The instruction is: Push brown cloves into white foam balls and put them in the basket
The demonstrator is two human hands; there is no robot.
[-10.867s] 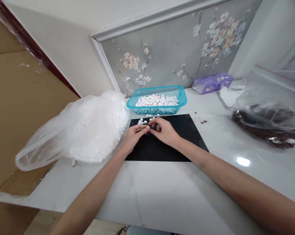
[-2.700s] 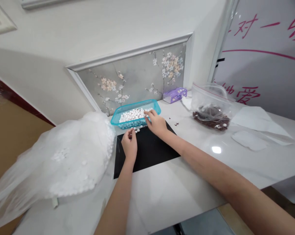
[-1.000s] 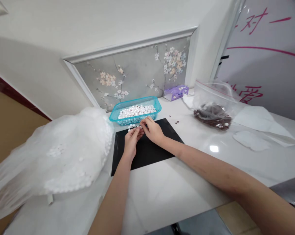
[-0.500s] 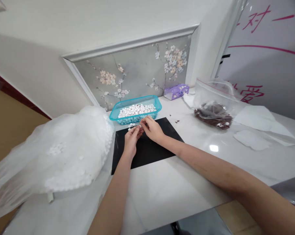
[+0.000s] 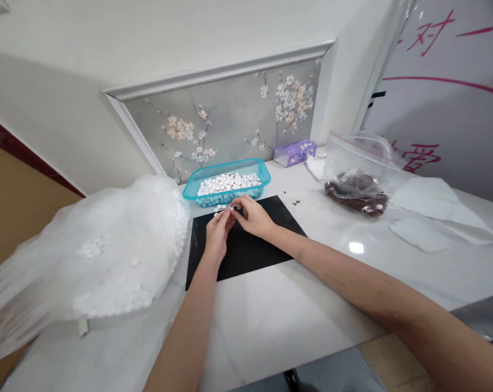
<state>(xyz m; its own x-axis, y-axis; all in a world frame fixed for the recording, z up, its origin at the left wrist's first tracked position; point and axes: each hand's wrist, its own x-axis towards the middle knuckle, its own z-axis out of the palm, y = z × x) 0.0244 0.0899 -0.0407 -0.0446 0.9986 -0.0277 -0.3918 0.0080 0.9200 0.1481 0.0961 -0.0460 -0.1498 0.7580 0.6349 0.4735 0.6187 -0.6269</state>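
My left hand (image 5: 218,233) and my right hand (image 5: 252,215) meet fingertip to fingertip over a black mat (image 5: 246,253). Pinched between them is a small white ball (image 5: 232,208), mostly covered by the fingers. A few more white balls (image 5: 219,208) lie at the mat's back edge, just beyond my left hand. Behind them stands a blue plastic basket (image 5: 226,202) filled with similar white balls, some with small dark spots. Whether any smaller part is held along with the ball is too small to make out.
A large translucent bag (image 5: 127,245) of white balls bulges at the left. To the right sit a zip bag (image 5: 356,190) of small brown pieces, white sheets (image 5: 438,204) and a purple tissue pack (image 5: 295,152). Small brown bits (image 5: 296,202) lie beside the mat.
Both hands have shifted slightly left, still joined at the fingertips. The right thumb and fingers have parted a little. Everything else stays in place.
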